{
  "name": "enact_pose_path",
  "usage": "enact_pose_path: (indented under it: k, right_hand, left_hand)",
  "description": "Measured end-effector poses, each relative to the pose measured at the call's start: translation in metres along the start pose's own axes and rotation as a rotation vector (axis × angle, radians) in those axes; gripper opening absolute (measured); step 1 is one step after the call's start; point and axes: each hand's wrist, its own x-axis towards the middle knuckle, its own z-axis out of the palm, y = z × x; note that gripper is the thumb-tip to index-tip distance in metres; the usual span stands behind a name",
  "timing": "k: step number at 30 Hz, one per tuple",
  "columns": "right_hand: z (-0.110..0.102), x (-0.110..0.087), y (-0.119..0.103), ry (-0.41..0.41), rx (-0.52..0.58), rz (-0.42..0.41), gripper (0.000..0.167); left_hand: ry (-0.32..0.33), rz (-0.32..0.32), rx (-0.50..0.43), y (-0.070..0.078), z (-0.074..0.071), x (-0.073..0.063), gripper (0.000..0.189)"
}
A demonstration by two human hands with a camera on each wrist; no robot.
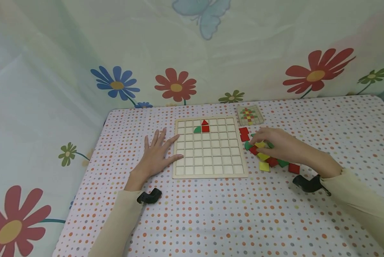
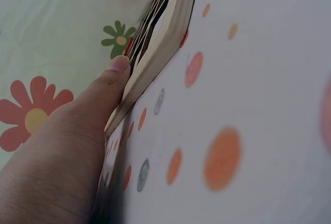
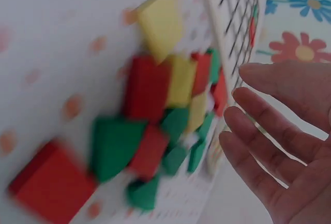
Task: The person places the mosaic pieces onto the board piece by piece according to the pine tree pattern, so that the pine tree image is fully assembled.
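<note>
Quietly, with one arm to each side of a wooden grid board [image 1: 207, 152], a person works at a table spread with a dotted cloth [image 1: 195, 221]. Seen from the near side, with 12 o'clock at the far edge, the left hand [image 1: 155, 157] lies at the board's 9 o'clock, fingers spread wide, the thumb resting on the board's edge and the tip of the index finger over the same rim. That hand grips no piece.

Across at 3 o'clock, the right hand [image 1: 275, 141] hangs above a loose pile of pieces [image 3: 152, 92] in red, green and yellow, its fingers slightly bent and well apart from the thumb; the view from that wrist shows nothing in its grasp.

Three pieces sit in the board's far cells: a red triangle [image 1: 205, 122] in the row nearest 12 o'clock, a red square [image 1: 205, 129] in the cell just below it, and a green quarter-round piece [image 1: 197, 129] at that square's 9 o'clock.

Just off the board at 1 o'clock lies a pattern card [image 1: 250, 115] printed with a tree shape of coloured pieces on a grid. On the pile's near side are a yellow square [image 1: 264, 166] and, toward 4 o'clock, a red tile [image 1: 294, 168].

Both arms wear beige sleeves [image 1: 114, 225], a black wrist camera [image 1: 149, 196] fixed at the left cuff. Behind the table hangs a pale curtain [image 1: 243, 53], with a blue flower [image 1: 117, 85] at the board's 11 o'clock.
</note>
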Motion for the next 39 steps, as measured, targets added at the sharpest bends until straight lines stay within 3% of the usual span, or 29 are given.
enact_pose_path:
  k: [7,11,18,29,34,39]
  right_hand:
    - [-0.001,-0.037,0.042,0.078,-0.012,0.103,0.029]
    - [-0.001,-0.046,0.057,0.098,0.037,0.15,0.033]
    - [0.002,-0.043,0.07,0.098,0.074,0.211,0.033]
    - [-0.003,-0.036,0.071,0.096,0.108,0.298,0.03]
    - [0.002,-0.038,0.073,0.155,0.161,0.293,0.035]
    - [0.006,-0.045,0.076,0.237,0.235,0.349,0.036]
  left_hand:
    - [-0.008,-0.002,-0.002,0.001,-0.001,-0.001,0.081]
    - [-0.004,-0.007,-0.006,0.0,-0.002,-0.002,0.081]
    - [0.002,-0.005,-0.009,-0.001,-0.001,-0.002,0.08]
    - [0.005,-0.001,-0.006,0.0,-0.001,-0.001,0.08]
    - [-0.001,-0.005,-0.011,0.001,-0.001,-0.002,0.081]
    - [0.0,-0.004,-0.008,0.001,-0.002,-0.002,0.081]
